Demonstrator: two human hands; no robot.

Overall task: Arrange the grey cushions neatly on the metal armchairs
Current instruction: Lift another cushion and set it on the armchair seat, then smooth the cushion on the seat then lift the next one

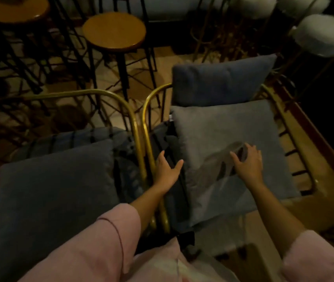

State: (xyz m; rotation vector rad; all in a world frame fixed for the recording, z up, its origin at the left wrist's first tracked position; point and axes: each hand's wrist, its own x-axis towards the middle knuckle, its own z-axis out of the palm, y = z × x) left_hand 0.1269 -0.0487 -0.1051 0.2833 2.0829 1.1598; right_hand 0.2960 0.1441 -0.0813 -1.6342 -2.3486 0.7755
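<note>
I see the seat cushion (231, 151) lying flat on the right armchair (296, 159), a back cushion (219, 82) upright behind it. My right hand (247, 161) rests spread on it, holding nothing (motion-blurred); my left hand (167, 169) is open above the gold rail. Another cushion (54, 192) sits on the left armchair (129, 112).

Place: dim café or bar seating area
Upper left: round wooden stools (114, 32) on black metal legs
Upper right: white padded stools (323, 35)
Centre: brass-framed armchairs (139, 127) with grey cushions (229, 139)
</note>
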